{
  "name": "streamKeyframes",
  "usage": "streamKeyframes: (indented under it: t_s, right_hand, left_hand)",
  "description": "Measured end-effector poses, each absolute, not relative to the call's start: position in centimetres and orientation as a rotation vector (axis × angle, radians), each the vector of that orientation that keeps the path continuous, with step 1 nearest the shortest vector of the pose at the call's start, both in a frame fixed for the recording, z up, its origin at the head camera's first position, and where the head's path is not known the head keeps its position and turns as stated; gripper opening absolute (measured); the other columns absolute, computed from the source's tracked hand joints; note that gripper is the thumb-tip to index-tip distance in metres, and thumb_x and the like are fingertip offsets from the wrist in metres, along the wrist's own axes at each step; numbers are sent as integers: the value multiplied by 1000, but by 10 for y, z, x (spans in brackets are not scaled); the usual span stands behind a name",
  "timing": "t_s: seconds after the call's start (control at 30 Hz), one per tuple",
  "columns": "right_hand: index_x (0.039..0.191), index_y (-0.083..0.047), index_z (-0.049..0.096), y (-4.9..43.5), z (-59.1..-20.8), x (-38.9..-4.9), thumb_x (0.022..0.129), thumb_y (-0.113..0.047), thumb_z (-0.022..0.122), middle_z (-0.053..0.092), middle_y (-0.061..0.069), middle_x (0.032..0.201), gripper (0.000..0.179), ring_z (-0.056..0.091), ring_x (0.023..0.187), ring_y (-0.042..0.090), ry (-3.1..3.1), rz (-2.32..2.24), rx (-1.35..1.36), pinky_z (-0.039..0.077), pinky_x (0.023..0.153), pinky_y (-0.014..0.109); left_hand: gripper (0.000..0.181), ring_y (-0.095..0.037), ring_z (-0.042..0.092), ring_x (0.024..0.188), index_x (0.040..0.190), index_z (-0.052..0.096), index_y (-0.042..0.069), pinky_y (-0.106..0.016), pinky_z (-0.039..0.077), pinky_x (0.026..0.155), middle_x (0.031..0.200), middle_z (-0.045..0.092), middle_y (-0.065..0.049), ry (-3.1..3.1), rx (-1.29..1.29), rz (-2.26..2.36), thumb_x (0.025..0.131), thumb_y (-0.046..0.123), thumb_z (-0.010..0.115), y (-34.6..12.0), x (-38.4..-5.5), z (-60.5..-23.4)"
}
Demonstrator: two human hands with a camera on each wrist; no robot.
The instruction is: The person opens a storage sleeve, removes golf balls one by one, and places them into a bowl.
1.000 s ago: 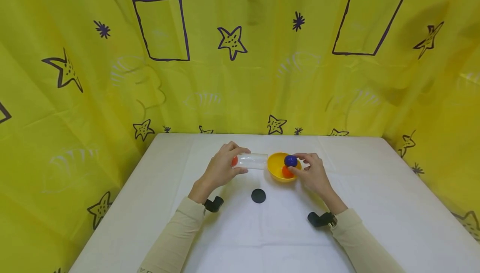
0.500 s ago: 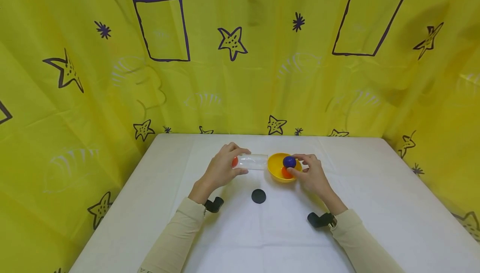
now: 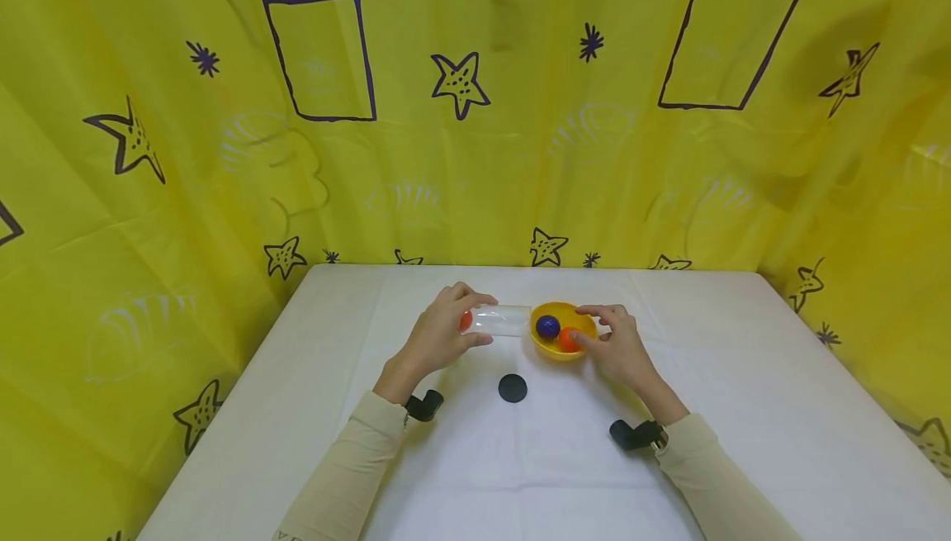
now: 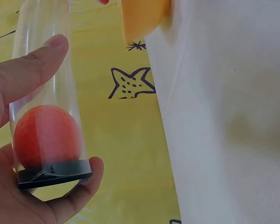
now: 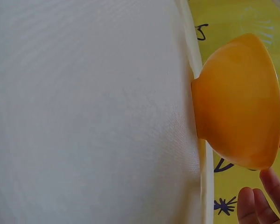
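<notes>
My left hand grips a clear plastic tube lying on its side, its far end close to the yellow bowl's left rim. Inside, an orange-red ball sits by the black end cap, seen in the left wrist view. The yellow bowl stands on the table with a dark blue ball and an orange ball in it. My right hand is at the bowl's right side, thumb over the orange ball and fingers near the far rim. In the right wrist view the bowl hides most fingers.
A black round disc lies on the white tablecloth in front of the tube and bowl. A yellow curtain with drawn stars hangs behind the table and along its sides.
The blue ball has left my right fingers and now lies in the left part of the bowl, beside the orange ball. My left hand and the tube stay in place.
</notes>
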State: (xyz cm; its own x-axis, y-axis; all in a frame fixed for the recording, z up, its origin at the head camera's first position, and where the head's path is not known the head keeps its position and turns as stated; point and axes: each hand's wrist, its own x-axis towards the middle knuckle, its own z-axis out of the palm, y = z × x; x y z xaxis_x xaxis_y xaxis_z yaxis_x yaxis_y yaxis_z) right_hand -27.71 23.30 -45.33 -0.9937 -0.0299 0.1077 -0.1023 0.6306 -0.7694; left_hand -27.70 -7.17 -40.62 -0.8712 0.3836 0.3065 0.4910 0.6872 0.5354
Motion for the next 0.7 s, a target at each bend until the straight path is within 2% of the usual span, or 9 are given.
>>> streamKeyframes:
  t_s: [0.27, 0.5, 0.7]
  right_hand:
    - [137, -11, 62, 232, -450, -277, 97, -26, 71, 44, 23, 139, 43, 41, 126, 38, -2740, 1273, 152, 46, 90, 32]
    - [135, -7, 61, 234, -442, -272, 99, -25, 68, 45, 23, 139, 41, 41, 127, 39, -2707, 1304, 126, 45, 92, 33]
    - [131, -5, 62, 229, -438, -272, 100, -23, 67, 47, 22, 137, 37, 43, 126, 38, -2662, 1324, 164, 44, 90, 27]
  left_hand:
    - [50, -24, 53, 112, 129, 69, 22, -40, 55, 93, 120, 61, -5, -2720, -702, -932, 82, 21, 87, -73, -277, -406]
    - [50, -24, 52, 113, 132, 67, 21, -40, 55, 96, 124, 61, -10, -2736, -740, -941, 85, 26, 84, -70, -277, -406]
    - [51, -23, 52, 111, 132, 68, 21, -39, 54, 94, 121, 61, -9, -2728, -744, -925, 84, 23, 86, -71, -277, -405]
